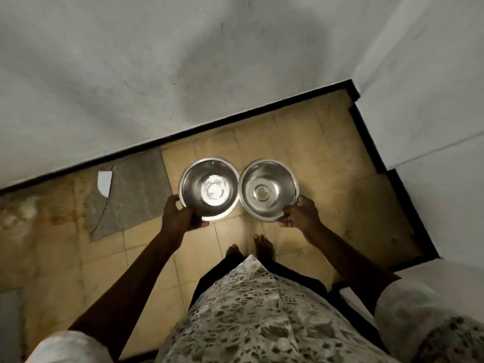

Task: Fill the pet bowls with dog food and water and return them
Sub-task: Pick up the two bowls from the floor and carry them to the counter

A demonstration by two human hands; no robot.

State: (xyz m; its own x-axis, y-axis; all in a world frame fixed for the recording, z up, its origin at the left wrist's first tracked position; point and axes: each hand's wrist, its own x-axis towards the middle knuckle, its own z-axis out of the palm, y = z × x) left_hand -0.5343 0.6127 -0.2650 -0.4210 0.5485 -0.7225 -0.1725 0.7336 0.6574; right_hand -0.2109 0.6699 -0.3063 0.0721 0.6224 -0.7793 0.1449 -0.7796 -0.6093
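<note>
Each of the two hands pinches one empty steel bowl by its near rim: left hand [180, 214] the left bowl [209, 189], right hand [301, 213] the right bowl [268, 190], rims touching above the tiled floor [301, 142]. A rim-only pinch could let either tip or slip.

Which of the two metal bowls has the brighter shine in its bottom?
The bowl in the left hand, the left bowl: its bottom glares white. The right bowl looks duller inside.

dim indoor light | glare in bowls [209, 189] | soft shadows on wall [157, 61] | edges warped
</note>
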